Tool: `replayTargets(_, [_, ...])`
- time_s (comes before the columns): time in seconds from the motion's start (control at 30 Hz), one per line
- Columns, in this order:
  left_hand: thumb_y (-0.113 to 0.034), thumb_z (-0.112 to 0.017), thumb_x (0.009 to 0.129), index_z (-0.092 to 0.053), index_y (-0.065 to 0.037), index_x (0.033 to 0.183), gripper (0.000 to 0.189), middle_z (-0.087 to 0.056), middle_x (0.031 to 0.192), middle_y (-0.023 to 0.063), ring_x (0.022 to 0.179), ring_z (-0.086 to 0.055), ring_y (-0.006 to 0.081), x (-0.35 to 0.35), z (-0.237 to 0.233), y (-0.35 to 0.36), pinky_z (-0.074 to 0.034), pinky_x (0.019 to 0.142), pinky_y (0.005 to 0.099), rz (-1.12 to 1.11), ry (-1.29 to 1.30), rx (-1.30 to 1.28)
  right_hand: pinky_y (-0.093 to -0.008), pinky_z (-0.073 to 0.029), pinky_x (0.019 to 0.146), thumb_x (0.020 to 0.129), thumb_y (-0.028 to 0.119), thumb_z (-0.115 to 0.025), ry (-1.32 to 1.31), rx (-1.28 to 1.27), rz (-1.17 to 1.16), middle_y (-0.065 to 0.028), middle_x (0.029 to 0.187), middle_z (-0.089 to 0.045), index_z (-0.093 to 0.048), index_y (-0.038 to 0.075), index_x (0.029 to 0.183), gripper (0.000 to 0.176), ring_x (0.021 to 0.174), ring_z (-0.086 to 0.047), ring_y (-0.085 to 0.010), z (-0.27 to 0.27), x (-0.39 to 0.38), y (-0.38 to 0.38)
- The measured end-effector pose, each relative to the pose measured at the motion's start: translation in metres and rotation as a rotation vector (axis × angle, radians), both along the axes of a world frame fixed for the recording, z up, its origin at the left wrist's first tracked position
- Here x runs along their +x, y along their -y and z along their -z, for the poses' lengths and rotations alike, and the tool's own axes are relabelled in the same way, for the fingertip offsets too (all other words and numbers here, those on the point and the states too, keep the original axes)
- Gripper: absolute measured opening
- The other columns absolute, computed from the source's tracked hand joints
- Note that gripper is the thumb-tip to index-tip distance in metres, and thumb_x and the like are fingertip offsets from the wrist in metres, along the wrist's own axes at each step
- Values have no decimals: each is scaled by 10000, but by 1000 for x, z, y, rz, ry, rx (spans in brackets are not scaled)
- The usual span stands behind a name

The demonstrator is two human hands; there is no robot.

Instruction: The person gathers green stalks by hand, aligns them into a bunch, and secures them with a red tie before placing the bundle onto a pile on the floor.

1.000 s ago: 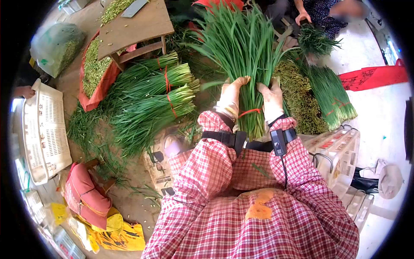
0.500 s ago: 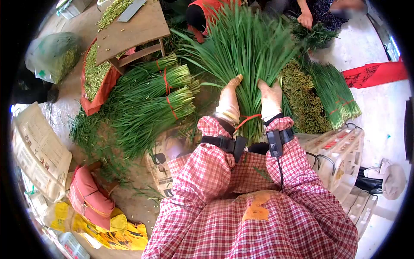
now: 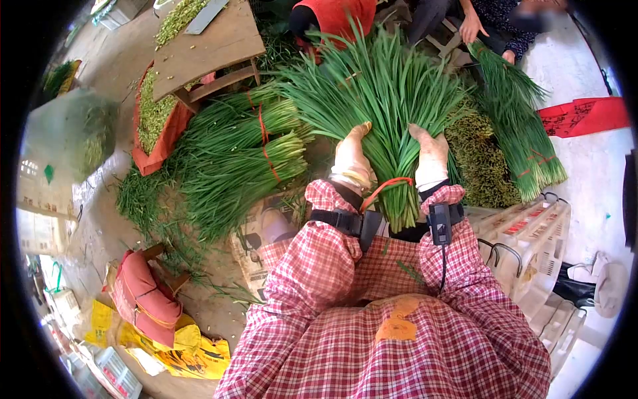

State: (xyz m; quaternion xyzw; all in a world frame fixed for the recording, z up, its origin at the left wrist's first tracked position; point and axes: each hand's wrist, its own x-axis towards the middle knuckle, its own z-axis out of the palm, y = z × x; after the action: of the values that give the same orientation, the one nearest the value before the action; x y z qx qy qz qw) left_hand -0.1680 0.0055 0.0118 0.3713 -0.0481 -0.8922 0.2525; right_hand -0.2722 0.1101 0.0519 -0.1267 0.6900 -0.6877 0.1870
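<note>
A large bunch of garlic chives [image 3: 382, 106] stands in front of me, its leaf tips fanned away from me and its pale stems toward my lap. My left hand [image 3: 352, 156] is pressed around its left side, thumb on the leaves. Opposite it, my right hand [image 3: 432, 154] grips the right side; some of its fingers are hidden by leaves. Below the hands, a red band [image 3: 385, 189] crosses the stems close to my left wrist. Tied bundles of chives [image 3: 232, 176] lie on the floor to the left of my left hand.
A low wooden table [image 3: 206, 56] stands at the upper left beside a red-edged sack [image 3: 154, 130] of chopped greens. White crates [image 3: 525, 233] are to my right. Another person's hand [image 3: 472, 28] is by more chives [image 3: 515, 120]. A pink cushion [image 3: 146, 296] sits at lower left.
My hands have shifted slightly right and apart, and the leaves spread more widely. The other person's hand has lifted. At left, the plastic bag has moved down and covers where the pale carton was.
</note>
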Motion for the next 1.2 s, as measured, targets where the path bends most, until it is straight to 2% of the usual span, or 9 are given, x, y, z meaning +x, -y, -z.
replayTargets(0.3, [-168, -692, 862, -667, -17, 1011, 214, -703, 887, 95, 717, -682, 272, -4, -6, -9, -586, 647, 441, -8, -66, 24, -318, -472, 911, 821, 126, -752, -80, 21, -40, -66, 1095, -683, -612, -7, 1169, 398, 968, -624, -190, -5, 3, -2])
replayTargets(0.47, [-154, -743, 823, -654, 21, 1049, 300, -695, 973, 112, 836, -666, 241, -11, 22, -8, -550, 774, 380, -31, 74, -103, -333, -467, 946, 827, 182, -780, -185, 210, -233, -84, 1127, -677, -569, 13, 1241, 494, 1005, -625, -203, 2, -1, 8])
replayTargets(0.5, [-150, -753, 816, -649, 30, 1066, 326, -693, 1000, 115, 870, -660, 233, -12, 27, -8, -539, 806, 365, -27, 136, -147, -341, -477, 941, 815, 211, -799, -178, 93, -282, -99, 1113, -683, -554, 0, 1246, 539, 983, -638, -208, 2, 6, 10])
replayTargets(0.6, [-115, -781, 791, -621, 56, 1126, 408, -678, 1083, 120, 949, -631, 217, -9, 20, -7, -498, 868, 337, 8, 71, -112, -332, -502, 893, 797, 156, -794, -162, 337, -205, -111, 1078, -698, -564, -11, 1221, 510, 947, -657, -220, 5, -1, 11])
replayTargets(0.7, [-81, -755, 816, -678, 14, 1074, 286, -718, 976, 91, 830, -665, 216, -8, -10, -14, -519, 831, 332, -23, 50, -554, -327, -503, 878, 799, 169, -779, -338, 190, -152, -119, 1070, -707, -584, -18, 1200, 484, 934, -663, -228, 11, 7, 17])
replayTargets(0.93, [-111, -727, 813, -689, 27, 1005, 240, -710, 919, 96, 784, -663, 224, 5, -13, -1, -537, 750, 343, 5, 230, -239, -346, -490, 867, 777, 169, -781, -33, 164, -157, -106, 1049, -711, -602, -34, 1167, 475, 912, -648, -218, -10, 14, 11])
replayTargets(0.97, [-120, -715, 822, -691, 25, 993, 226, -709, 910, 97, 774, -664, 225, 5, -10, -1, -540, 734, 345, 23, 253, -203, -345, -479, 906, 775, 156, -775, -88, 207, -117, -125, 1115, -692, -585, -46, 1197, 504, 964, -641, -233, 4, 4, 11])
replayTargets(1.07, [-139, -683, 846, -691, 1, 961, 181, -708, 884, 89, 750, -666, 233, 1, -1, -3, -549, 722, 353, 35, 154, -117, -311, -480, 908, 804, 116, -737, -160, 176, -163, -84, 1049, -691, -629, -45, 1138, 386, 956, -635, -174, -1, 2, 10])
replayTargets(1.2, [-151, -658, 866, -692, -30, 937, 144, -710, 864, 78, 732, -667, 240, -3, 8, -4, -559, 730, 362, 45, 26, -34, -352, -458, 998, 754, 128, -804, -459, 227, -120, -160, 1258, -623, -364, -5, 1454, 837, 1072, -618, -255, 22, -15, 11])
